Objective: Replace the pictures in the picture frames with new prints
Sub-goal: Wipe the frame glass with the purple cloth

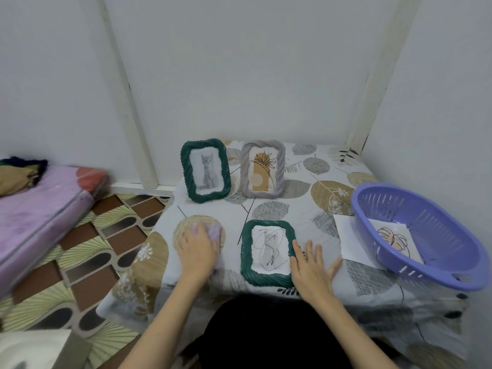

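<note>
Green frame (268, 253) lies flat, right hand (310, 267) fingers spread beside it, left hand (198, 251) flat on cloth (213, 231).

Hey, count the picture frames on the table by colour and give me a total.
Green frames: 2, the standing cat frame and the flat frame with a line drawing.
Grey frames: 1, the standing frame with a plant print.
Total: 3 frames. The object under the left hand is too blurred to identify.
</note>
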`<state>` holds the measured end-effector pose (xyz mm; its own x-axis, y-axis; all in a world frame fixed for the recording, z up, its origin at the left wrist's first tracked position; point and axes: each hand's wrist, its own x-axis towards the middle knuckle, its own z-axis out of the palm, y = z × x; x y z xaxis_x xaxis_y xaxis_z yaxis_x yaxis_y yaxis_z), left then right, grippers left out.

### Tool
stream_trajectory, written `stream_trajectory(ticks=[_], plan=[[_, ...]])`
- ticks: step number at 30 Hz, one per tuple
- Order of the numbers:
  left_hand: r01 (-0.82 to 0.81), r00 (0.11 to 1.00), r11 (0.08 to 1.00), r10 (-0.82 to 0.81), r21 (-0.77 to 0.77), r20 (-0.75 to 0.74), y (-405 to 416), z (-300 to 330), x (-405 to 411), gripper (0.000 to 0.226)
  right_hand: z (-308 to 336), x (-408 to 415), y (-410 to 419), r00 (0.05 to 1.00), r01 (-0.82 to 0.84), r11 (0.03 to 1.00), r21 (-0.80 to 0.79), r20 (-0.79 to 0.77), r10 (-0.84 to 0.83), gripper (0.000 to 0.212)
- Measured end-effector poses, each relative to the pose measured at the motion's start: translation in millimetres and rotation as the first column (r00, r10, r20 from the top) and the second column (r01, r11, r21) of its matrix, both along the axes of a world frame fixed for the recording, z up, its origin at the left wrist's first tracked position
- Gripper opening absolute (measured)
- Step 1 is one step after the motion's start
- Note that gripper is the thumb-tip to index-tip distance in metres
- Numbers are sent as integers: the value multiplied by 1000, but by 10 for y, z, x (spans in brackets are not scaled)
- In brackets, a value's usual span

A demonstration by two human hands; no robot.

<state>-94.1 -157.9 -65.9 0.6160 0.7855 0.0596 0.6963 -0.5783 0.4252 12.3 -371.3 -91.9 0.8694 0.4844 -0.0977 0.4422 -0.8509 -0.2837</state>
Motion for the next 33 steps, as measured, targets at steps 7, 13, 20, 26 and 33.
stream_trajectory(ticks=[7, 13, 20, 26, 33], plan=[[130, 991, 935, -115, -331, 66, 214, 85, -57, 42, 15, -36, 22, 1000, 19, 1000, -5, 2, -19, 50], [320, 896, 763, -51, -562, 441, 22, 324, -92, 30, 87, -12, 38, 999, 34, 955, 296, 10, -38, 51], [653, 695, 317, 111, -688, 710, -385, 543, 140, 39, 663, -168, 402, 727, 517, 387, 764, -630, 274, 20], [555, 756, 554, -24, -621, 654, -307, 343, 243, 34, 675, 106, 216, 936, 280, 474, 835, -348, 61, 5], [457, 825, 827, -258, -326, 503, -172, 28, 251, 27, 244, 246, 81, 818, -391, 912, 120, 499, 286, 36]])
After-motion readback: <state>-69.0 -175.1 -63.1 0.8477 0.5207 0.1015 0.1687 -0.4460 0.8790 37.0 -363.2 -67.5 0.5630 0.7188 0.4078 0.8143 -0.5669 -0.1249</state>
